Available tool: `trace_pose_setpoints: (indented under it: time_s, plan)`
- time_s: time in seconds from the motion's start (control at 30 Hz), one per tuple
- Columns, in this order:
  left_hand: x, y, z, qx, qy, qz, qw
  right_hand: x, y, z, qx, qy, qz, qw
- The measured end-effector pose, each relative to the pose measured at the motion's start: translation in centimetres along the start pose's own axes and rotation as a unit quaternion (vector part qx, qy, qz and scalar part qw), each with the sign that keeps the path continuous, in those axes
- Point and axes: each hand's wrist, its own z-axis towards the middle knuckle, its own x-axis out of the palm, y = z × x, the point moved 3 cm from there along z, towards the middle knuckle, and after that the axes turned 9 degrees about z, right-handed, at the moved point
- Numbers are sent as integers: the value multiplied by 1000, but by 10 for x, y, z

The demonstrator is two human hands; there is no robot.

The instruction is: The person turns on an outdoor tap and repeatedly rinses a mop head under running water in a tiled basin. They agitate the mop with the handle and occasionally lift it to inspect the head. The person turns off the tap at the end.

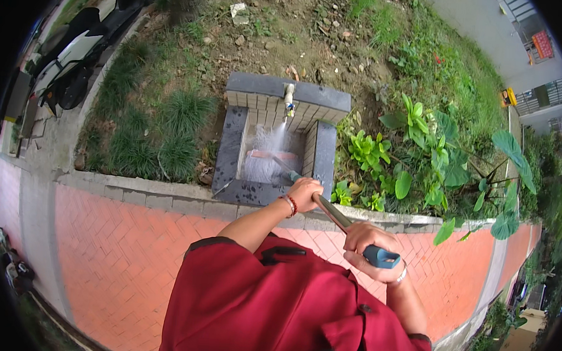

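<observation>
A long mop handle (333,212) runs from the lower right down into a tiled outdoor basin with a dark stone rim (229,146). My left hand (305,194) is closed around the handle near the basin's front edge. Closer to my body, my right hand (371,246) grips its upper end, just below the blue end grip (381,257). On the basin floor lies the pale, stringy mop head (264,169) with a pinkish bar (272,154) across it. From the tap (288,96) at the back wall, water (277,135) sprays down onto the strands.
A low concrete kerb (140,186) separates the planted bed from the red brick pavement (126,253). Broad-leaved plants (403,183) grow right of the basin, and grass tufts (186,114) stand to its left. A parked scooter (71,56) is at the upper left.
</observation>
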Motion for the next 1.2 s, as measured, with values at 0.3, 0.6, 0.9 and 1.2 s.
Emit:
trace_pose_setpoints:
  time_s: [0.3, 0.6, 0.9, 1.2]
  plan:
    - [7, -23, -3, 82, 68, -118, 987, -13, 2, 0, -17, -18, 74, 997]
    - [-10, -29, 3, 97, -32, -121, 987, -1, 51, 33, -82, -15, 112, 990]
    - [-4, -3, -8, 98, -51, -107, 988, -4, 9, 20, -82, 44, 65, 994]
    - [-10, -22, -5, 67, 24, -103, 992, -6, 26, 17, -42, -17, 91, 995]
